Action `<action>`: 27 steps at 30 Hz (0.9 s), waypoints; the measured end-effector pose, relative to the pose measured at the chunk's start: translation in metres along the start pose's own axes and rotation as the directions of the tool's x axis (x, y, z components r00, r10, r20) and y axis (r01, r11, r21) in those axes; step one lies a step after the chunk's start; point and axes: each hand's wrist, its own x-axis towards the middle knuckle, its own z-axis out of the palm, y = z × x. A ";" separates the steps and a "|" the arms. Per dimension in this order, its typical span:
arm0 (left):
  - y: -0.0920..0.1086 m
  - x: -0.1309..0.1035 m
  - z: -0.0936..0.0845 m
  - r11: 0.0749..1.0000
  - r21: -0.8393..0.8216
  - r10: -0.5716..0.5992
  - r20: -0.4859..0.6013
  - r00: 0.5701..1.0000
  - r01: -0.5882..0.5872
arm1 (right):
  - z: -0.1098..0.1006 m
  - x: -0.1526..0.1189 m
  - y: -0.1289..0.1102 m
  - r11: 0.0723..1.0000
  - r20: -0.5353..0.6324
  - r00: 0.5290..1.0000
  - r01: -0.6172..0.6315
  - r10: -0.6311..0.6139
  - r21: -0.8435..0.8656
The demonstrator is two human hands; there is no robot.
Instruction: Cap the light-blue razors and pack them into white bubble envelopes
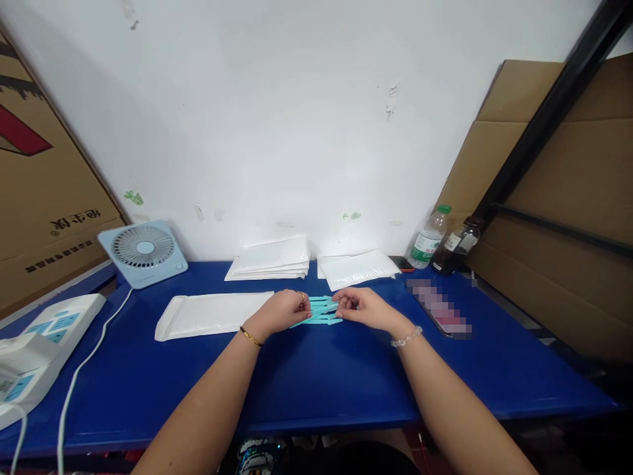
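Observation:
Several thin turquoise strips (322, 311) lie between my two hands over the blue table. My left hand (289, 310) is closed on the strips' left ends, its fingers pinched together. From the right, my right hand (359, 309) touches the strips' right ends with curled fingers; its thumb and index finger are apart. A flat white padded envelope (212, 313) lies just left of my left hand, its right end partly behind that hand.
Behind the hands lie two piles of white envelopes (271, 257) (359, 267). A blue fan (145, 249) and a power strip (54, 340) are at left. Two bottles (428, 239) (457, 245), a dark phone (403, 264) and a blurred phone (438, 307) are at right on the table (336, 382).

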 end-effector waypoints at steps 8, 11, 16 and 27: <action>-0.002 -0.003 -0.005 0.999 -0.038 -0.024 0.006 1.000 0.024 | -0.022 -0.005 0.003 1.000 -0.110 0.993 -0.029 0.029 -0.003; -0.004 -0.006 -0.008 0.983 -0.174 -0.065 0.007 0.998 0.065 | -0.029 -0.005 0.006 0.998 -0.195 0.980 -0.039 0.047 0.046; -0.006 -0.006 -0.004 0.952 -0.290 -0.090 0.041 0.995 0.098 | -0.019 -0.001 0.006 0.998 -0.201 0.979 -0.035 0.043 0.043; -0.007 -0.003 -0.001 0.976 -0.215 -0.039 0.023 0.999 0.043 | -0.012 -0.001 0.002 0.997 -0.166 0.986 -0.003 -0.011 -0.082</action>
